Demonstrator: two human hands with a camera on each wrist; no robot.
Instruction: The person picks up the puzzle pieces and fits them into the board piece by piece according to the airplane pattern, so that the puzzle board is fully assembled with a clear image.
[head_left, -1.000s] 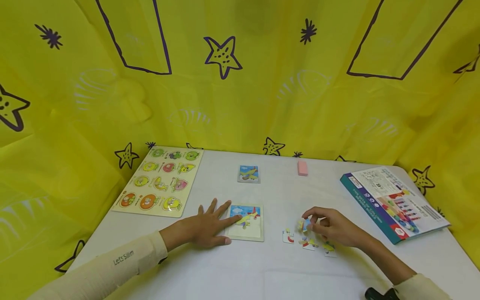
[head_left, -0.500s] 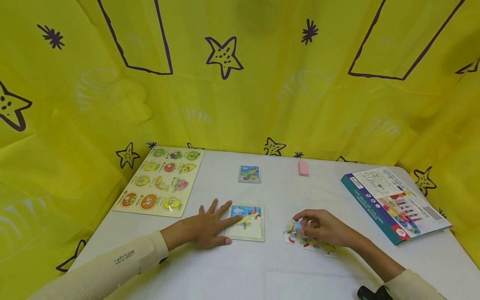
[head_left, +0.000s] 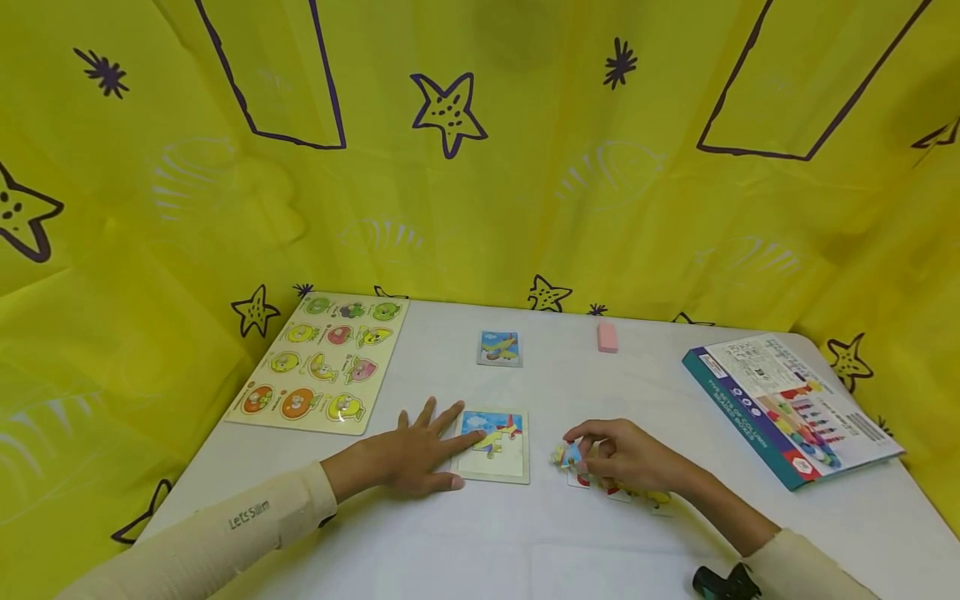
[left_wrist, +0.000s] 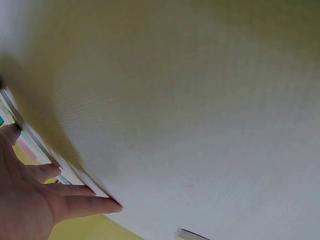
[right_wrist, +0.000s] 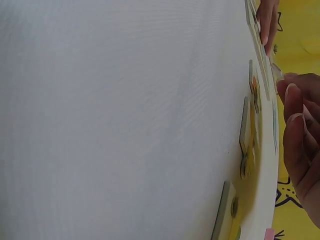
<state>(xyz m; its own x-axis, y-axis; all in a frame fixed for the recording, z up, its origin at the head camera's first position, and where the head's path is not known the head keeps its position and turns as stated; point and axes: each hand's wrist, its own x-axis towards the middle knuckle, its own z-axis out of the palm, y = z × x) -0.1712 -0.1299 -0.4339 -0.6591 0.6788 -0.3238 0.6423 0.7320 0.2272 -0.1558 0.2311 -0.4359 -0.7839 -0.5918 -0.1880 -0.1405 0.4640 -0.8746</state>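
Note:
My left hand [head_left: 420, 454] lies with spread fingers over the left side of a square puzzle tray [head_left: 491, 477], its index finger on the partly filled airplane picture. The tray's lower right part shows bare backing. To the right of it, my right hand [head_left: 633, 454] pinches a blue and yellow jigsaw piece [head_left: 567, 455] between thumb and fingers, held up off the cloth. In the right wrist view the pinched piece [right_wrist: 277, 71] shows edge-on at the fingertips. Beneath that hand lie several loose jigsaw pieces [right_wrist: 248, 140], partly hidden by it in the head view.
A small airplane picture card [head_left: 499, 348] lies behind the tray, a pink block [head_left: 607, 337] to its right. A fruit puzzle board [head_left: 318, 367] is at the left, a bead-set box [head_left: 791, 408] at the right. Yellow curtain [head_left: 480, 208] closes off the back.
My right hand has moved left with the pinched jigsaw piece, from above the loose pieces toward the tray. My left hand has stayed on the tray.

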